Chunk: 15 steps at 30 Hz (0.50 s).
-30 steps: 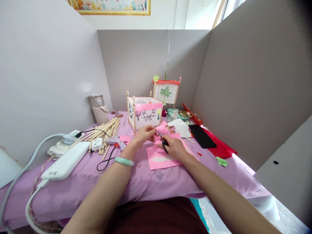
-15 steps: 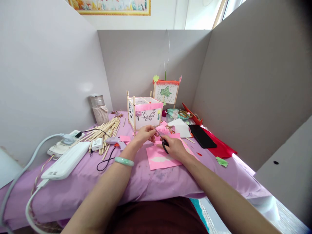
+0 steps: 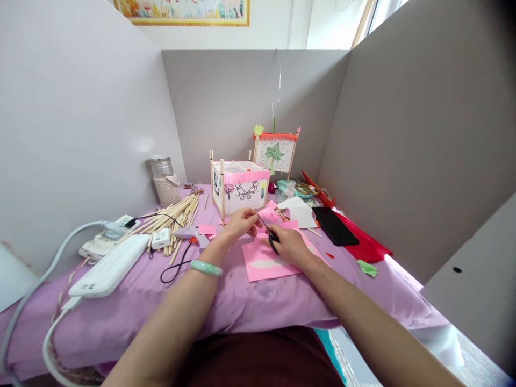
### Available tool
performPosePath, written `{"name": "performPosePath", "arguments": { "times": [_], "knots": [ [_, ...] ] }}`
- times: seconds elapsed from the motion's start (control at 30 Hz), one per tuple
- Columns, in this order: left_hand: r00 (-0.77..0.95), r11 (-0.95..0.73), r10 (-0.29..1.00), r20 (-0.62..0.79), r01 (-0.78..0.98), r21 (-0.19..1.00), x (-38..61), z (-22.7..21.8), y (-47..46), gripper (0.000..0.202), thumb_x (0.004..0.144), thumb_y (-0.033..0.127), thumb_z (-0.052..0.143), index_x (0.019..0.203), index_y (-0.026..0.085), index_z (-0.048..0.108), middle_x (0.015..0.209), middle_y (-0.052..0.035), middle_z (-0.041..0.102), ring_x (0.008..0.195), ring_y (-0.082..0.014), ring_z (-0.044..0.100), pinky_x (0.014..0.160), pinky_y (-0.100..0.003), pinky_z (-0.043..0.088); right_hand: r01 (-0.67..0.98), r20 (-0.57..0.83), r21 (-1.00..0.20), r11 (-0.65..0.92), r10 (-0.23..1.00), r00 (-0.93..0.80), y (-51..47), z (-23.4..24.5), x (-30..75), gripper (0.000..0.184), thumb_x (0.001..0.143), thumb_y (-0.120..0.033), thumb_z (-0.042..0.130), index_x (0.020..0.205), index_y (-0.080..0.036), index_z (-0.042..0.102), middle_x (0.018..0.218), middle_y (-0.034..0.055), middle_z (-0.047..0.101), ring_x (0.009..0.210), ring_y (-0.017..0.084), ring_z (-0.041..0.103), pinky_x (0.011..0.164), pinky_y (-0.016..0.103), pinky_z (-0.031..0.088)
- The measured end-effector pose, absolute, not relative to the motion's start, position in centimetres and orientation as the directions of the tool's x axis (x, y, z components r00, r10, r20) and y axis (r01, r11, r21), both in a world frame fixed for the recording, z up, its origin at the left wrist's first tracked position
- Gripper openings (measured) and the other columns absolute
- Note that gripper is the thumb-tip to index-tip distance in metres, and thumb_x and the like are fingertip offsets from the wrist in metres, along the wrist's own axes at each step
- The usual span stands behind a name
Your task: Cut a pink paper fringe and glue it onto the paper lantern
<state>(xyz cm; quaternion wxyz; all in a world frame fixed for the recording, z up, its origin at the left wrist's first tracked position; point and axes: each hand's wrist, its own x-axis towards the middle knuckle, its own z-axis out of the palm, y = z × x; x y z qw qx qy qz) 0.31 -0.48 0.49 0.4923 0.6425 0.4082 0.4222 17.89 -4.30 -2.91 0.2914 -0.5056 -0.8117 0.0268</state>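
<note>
My right hand point(image 3: 288, 244) is closed on black-handled scissors point(image 3: 273, 242), their blades pointing up and left toward my other hand. With its fingers pinched, my left hand point(image 3: 242, 223) holds a fringed strip of pink paper point(image 3: 269, 215) at the blade tips; the exact grip is partly hidden. Beneath both hands lies a pink paper sheet point(image 3: 258, 267) with a pale cut-out area. Just beyond stands a lantern frame point(image 3: 244, 196) of wooden sticks and white panels, with a bird drawing and a pink band on the front panel.
To the left are wooden sticks point(image 3: 187, 209), a glue gun point(image 3: 189, 233), a white power bank point(image 3: 110, 266) with cables, and a jar point(image 3: 164, 180). On the right lie a black phone point(image 3: 335, 226) and red material point(image 3: 368, 244). A second lantern point(image 3: 278, 153) stands behind.
</note>
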Motion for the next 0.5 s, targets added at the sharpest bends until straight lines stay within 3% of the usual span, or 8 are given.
{"name": "performPosePath", "arguments": {
  "times": [0.5],
  "knots": [
    [0.32, -0.194, 0.936, 0.149, 0.115, 0.974, 0.38, 0.5, -0.52, 0.011, 0.086, 0.014, 0.048, 0.076, 0.015, 0.048, 0.069, -0.0012, 0.067, 0.043, -0.0078, 0.056, 0.045, -0.022, 0.048, 0.809, 0.441, -0.334, 0.483, 0.839, -0.318, -4.3, -2.73, 17.92, 0.03, 0.088, -0.048, 0.054, 0.1, -0.022, 0.062, 0.082, 0.0032, 0.071, 0.074, 0.019, 0.066, 0.062, 0.025, 0.038]
  ]
}}
